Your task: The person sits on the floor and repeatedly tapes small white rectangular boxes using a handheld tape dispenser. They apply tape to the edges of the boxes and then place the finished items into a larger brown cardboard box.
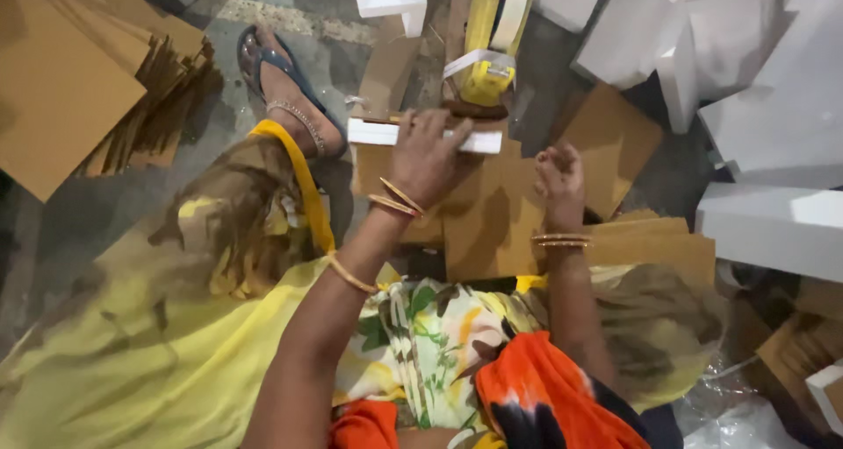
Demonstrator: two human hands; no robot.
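Observation:
My left hand point(428, 158) reaches forward and grips a long white foam strip point(373, 133) that lies across the top of a pile of brown cardboard pieces point(492, 225). My right hand point(560, 184) rests on that pile to the right, its fingers curled with nothing seen in them. Both wrists carry gold bangles. Just beyond the strip stands a yellow tape dispenser point(490, 41). My lap, in yellow, floral and orange cloth, fills the lower part of the view.
My foot in a blue sandal point(283, 85) is stretched out at the upper left. A stack of cardboard sheets point(79, 71) lies far left. White foam blocks point(746, 80) are heaped at the right, with more cardboard and plastic wrap at the lower right.

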